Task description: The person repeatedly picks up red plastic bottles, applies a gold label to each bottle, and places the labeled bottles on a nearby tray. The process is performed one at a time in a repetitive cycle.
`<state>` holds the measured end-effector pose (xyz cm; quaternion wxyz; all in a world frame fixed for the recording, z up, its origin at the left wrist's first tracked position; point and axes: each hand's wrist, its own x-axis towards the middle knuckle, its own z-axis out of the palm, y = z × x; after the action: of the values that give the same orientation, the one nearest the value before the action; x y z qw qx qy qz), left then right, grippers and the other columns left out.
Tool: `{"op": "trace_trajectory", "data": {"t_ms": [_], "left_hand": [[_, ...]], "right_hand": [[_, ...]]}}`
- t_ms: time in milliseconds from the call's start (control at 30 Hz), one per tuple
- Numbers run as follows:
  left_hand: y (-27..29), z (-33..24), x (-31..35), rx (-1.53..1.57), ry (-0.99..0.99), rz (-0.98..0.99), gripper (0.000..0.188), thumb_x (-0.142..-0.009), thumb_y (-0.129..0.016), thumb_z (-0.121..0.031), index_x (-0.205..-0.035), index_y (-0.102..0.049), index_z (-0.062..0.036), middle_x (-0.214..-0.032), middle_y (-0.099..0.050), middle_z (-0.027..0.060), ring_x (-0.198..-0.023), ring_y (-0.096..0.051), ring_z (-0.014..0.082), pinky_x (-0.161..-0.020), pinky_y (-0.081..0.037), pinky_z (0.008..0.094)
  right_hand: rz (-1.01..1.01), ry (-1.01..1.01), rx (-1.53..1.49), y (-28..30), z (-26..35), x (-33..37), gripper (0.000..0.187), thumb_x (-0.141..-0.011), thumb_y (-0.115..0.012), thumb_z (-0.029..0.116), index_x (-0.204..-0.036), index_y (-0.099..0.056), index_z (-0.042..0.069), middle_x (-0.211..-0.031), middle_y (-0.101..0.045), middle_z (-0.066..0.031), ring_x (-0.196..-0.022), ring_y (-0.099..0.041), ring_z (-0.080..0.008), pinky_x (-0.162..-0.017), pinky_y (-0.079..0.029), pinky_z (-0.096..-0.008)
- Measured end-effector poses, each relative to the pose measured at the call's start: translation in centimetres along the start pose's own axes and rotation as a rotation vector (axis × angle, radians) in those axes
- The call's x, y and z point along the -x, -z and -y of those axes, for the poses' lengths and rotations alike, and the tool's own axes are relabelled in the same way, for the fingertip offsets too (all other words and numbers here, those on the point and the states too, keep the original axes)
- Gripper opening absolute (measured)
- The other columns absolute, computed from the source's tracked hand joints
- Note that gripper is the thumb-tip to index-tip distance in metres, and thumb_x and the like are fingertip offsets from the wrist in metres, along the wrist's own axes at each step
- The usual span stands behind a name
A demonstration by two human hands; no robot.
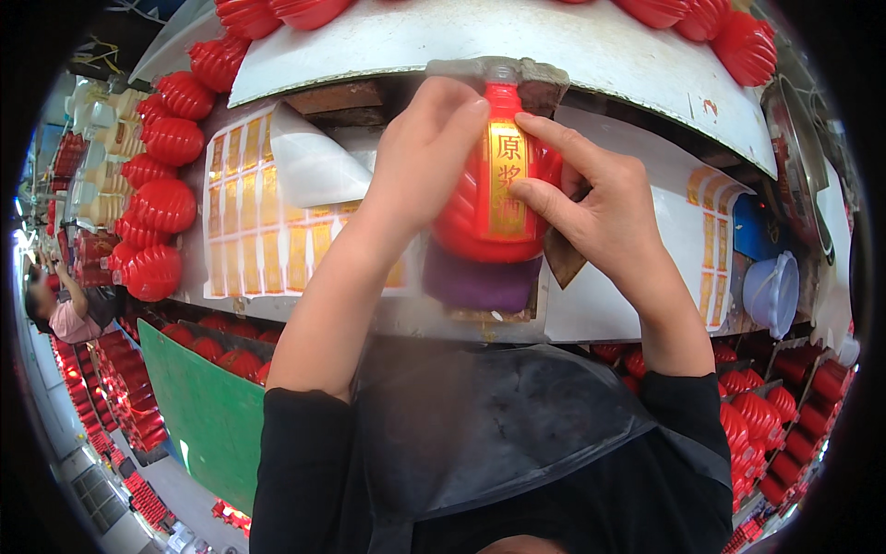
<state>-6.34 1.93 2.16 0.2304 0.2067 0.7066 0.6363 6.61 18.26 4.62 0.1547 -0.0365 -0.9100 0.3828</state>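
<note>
A glossy red bottle [457, 235] with ribbed sides and a narrow neck lies on a purple cloth pad [480, 282], its neck pointing away from me. A long gold label [508, 189] with red edges runs down its front. My right hand [595, 189] grips the bottle's right side, thumb and forefinger pressing along the label's edge. At the left of the neck is my left hand [429, 138], fingers curled together and slightly blurred. Whatever sits between those fingertips is hidden. The neck's top rests by a grey worn block [544, 78].
Sheets of gold labels [249, 231] lie left, one corner curled over, and another label sheet [715, 249] lies right. A pale blue bucket [771, 294] stands at the right edge. Red bottles [152, 272] line the left side; a green board [203, 406] slopes below them. A person [74, 314] works far left.
</note>
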Motion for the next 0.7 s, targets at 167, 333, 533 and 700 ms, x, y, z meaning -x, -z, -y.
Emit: {"op": "trace_trajectory", "data": {"t_ms": [167, 333, 533, 700], "left_hand": [[-0.2, -0.6, 0.3, -0.162, -0.034, 0.018, 0.023, -0.106, -0.06, -0.022, -0.118, -0.059, -0.0029, -0.099, -0.06, -0.0001, -0.09, -0.054, 0.0069, -0.084, -0.047, 0.0231], [0.1, -0.2, 0.4, -0.025, 0.026, 0.054, 0.027, -0.103, -0.063, -0.019, -0.123, -0.055, -0.0019, -0.108, -0.061, 0.0028, -0.096, -0.056, 0.0083, -0.088, -0.049, 0.0251], [0.5, 0.6, -0.2, -0.056, -0.019, 0.09, 0.06, -0.09, -0.076, -0.033, -0.132, -0.052, 0.0019, -0.132, -0.064, 0.0236, -0.126, -0.062, 0.0335, -0.108, -0.047, 0.0431], [0.5, 0.3, -0.4, -0.011, 0.002, 0.112, 0.061, -0.085, -0.081, -0.027, -0.13, -0.052, 0.0027, -0.131, -0.064, 0.0226, -0.123, -0.062, 0.029, -0.106, -0.049, 0.0401]], "right_hand": [[0.003, 0.029, 0.04, 0.0, -0.5, 0.0, 0.054, -0.085, -0.082, 0.015, -0.137, -0.068, 0.009, -0.06, -0.041, 0.0017, -0.057, -0.041, -0.0067, -0.055, -0.037, -0.025], [0.057, -0.346, -0.437, 2.4, -1.3, -1.7, 0.037, -0.099, -0.065, 0.019, -0.132, -0.069, 0.004, -0.084, -0.057, 0.007, -0.075, -0.051, -0.0026, -0.065, -0.04, -0.0206], [-0.159, -0.305, -0.71, 3.8, -3.3, -2.6, 0.022, -0.103, -0.065, 0.019, -0.114, -0.071, 0.002, -0.104, -0.072, -0.0021, -0.091, -0.066, -0.008, -0.083, -0.054, -0.0226], [-0.177, -0.175, -0.597, 3.3, -2.7, -3.5, 0.021, -0.103, -0.066, 0.016, -0.118, -0.069, 0.001, -0.104, -0.072, -0.0029, -0.091, -0.068, -0.0099, -0.085, -0.057, -0.0242]]}}
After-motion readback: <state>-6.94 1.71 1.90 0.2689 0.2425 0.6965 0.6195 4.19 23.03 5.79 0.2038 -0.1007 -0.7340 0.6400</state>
